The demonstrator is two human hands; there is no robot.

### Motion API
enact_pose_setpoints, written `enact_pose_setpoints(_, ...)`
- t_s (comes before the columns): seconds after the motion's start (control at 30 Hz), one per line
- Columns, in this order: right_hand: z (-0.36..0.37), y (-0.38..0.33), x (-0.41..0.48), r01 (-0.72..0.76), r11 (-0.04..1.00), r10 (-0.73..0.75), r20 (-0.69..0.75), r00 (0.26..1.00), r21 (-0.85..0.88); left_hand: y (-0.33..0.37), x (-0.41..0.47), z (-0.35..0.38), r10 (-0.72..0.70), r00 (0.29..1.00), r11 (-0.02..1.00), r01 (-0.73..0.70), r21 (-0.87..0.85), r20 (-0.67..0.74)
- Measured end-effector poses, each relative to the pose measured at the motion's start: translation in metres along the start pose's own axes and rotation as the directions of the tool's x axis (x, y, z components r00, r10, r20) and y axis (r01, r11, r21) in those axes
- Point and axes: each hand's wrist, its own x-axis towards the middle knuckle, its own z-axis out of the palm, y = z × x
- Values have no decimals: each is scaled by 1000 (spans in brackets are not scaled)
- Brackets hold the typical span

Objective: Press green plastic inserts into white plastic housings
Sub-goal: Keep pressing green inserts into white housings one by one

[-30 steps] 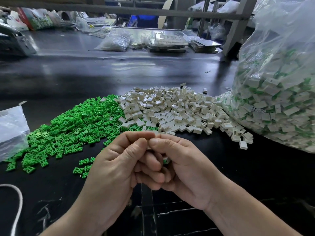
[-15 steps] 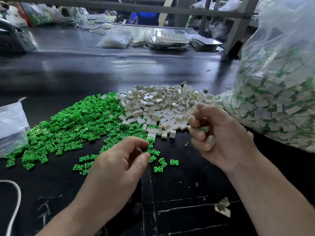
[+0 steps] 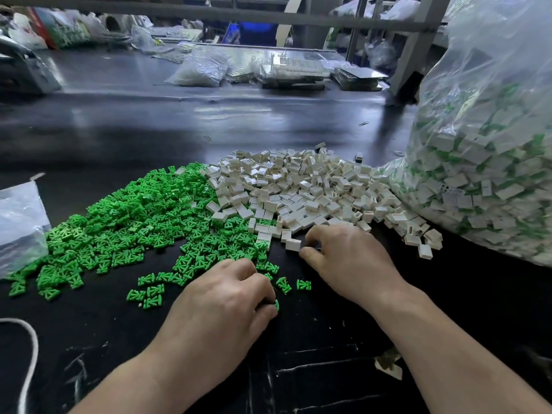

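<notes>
A heap of green plastic inserts (image 3: 134, 222) spreads over the black table, left of centre. Beside it, to the right, lies a heap of white plastic housings (image 3: 301, 189). My left hand (image 3: 227, 303) is palm down at the near edge of the green heap, fingers curled, with a green insert (image 3: 277, 304) showing at its fingertips. At the near edge of the white heap, my right hand (image 3: 349, 261) has its thumb and forefinger closing on the edge of one white housing (image 3: 292, 245). A few loose inserts (image 3: 303, 284) lie between the hands.
A big clear bag (image 3: 484, 162) full of assembled white-and-green parts stands at the right, touching the white heap. A smaller clear bag (image 3: 18, 222) lies at the left edge, and a white cord (image 3: 30, 354) curves at the near left. More bags and trays (image 3: 292, 73) sit on the far side.
The hands were joined in front of me, then parted. My right hand swung toward the big bag and came down onto the white heap. My left hand dropped onto the green inserts.
</notes>
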Motion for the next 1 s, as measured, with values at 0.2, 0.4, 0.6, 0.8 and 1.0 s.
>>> enact_pose_setpoints(0.2, 5, -10, -1, 85, 995, -87, -34, 996, -44, 0, 0, -1, -7, 1000, 1000, 7, 13, 21)
enact_pose_setpoints(0.4, 5, -9, -2, 74, 997, -73, -42, 996, 36, -2, -1, -1, -61, 998, 995, 59, -76, -21)
enact_pose_setpoints(0.6, -13, -8, -12, -33, 669, -49, 88, 995, 743, -6, -1, -6, -317, 937, 846, 208, -492, -150)
enact_pose_setpoints(0.8, -19, -21, -21, -95, 304, -280, 184, 942, 948, 0, 2, -17, -482, 874, 409, 165, -897, -59)
enact_pose_setpoints(1.0, -17, -25, -25, -104, 342, -291, 211, 933, 934, 8, 2, -23, -520, 848, 321, 81, -944, -104)
